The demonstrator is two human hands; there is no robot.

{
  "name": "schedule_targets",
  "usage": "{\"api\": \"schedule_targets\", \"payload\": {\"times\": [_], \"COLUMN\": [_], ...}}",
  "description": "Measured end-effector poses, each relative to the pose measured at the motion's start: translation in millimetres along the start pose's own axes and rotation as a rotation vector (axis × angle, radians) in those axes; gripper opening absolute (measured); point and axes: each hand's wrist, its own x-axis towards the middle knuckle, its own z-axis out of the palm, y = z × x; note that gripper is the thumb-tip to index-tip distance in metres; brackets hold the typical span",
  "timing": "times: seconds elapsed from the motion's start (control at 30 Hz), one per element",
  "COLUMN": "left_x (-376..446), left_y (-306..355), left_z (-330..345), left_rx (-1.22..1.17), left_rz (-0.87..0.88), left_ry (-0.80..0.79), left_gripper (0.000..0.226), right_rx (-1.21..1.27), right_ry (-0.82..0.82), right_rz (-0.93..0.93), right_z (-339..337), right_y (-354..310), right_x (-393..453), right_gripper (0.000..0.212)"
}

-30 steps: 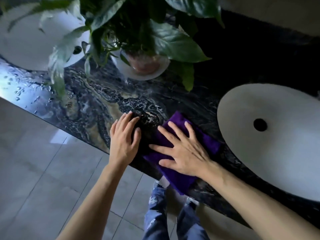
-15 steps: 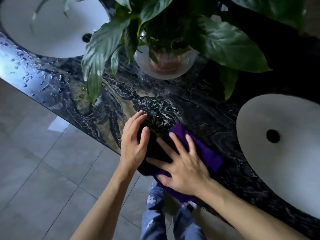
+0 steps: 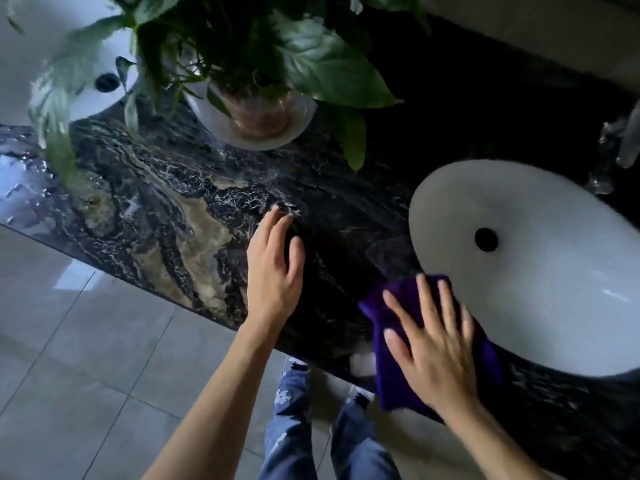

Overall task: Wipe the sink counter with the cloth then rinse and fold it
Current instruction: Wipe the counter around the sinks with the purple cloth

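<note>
On the dark marble desk [image 3: 166, 216], beside the right-hand sink [image 3: 540, 271]: purple cloth [image 3: 384, 320] at the front edge.
Right hand [image 3: 436, 348] flat on cloth, fingers [image 3: 424, 299] spread wide; left hand [image 3: 273, 268] resting bare, fingers loosely apart, holding nothing.

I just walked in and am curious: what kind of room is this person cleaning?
Most likely a bathroom or washroom: two white oval basins sunk in a dark marble counter, with a tap beside one.

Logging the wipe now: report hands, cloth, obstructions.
Right hand flat on purple cloth beside right sink. Left hand open on bare counter. Potted plant stands behind; nothing blocking.
</note>
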Motion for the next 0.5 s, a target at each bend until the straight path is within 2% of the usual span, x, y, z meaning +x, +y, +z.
{"api": "schedule_targets", "payload": {"times": [0.1,0.2,0.4,0.5], "left_x": [6.1,5.5,-3.1,-1.0], "left_y": [-10.6,-4.4,-1.4,-9.6], "left_z": [-1.7,-5.9,-9.4,-5.6], "left_rx": [-0.119,-0.232,-0.275,-0.084], "left_rz": [-0.057,-0.064,-0.068,0.015], "left_ry": [0.070,0.107,0.103,0.064], "left_gripper": [0.043,0.039,0.041,0.047], "right_rx": [-0.024,0.029,0.077,0.037], "right_ry": [-0.014,-0.037,-0.076,-0.059], "right_rz": [0.050,0.059,-0.382,-0.457], "right_z": [14.8,10.6,-9.8,-20.6], "right_y": [-14.7,-51.9,-118.5,-119.6], "right_x": [-39.8,-19.2,109.8,192.3], "right_gripper": [0.059,0.068,0.061,0.061]}}
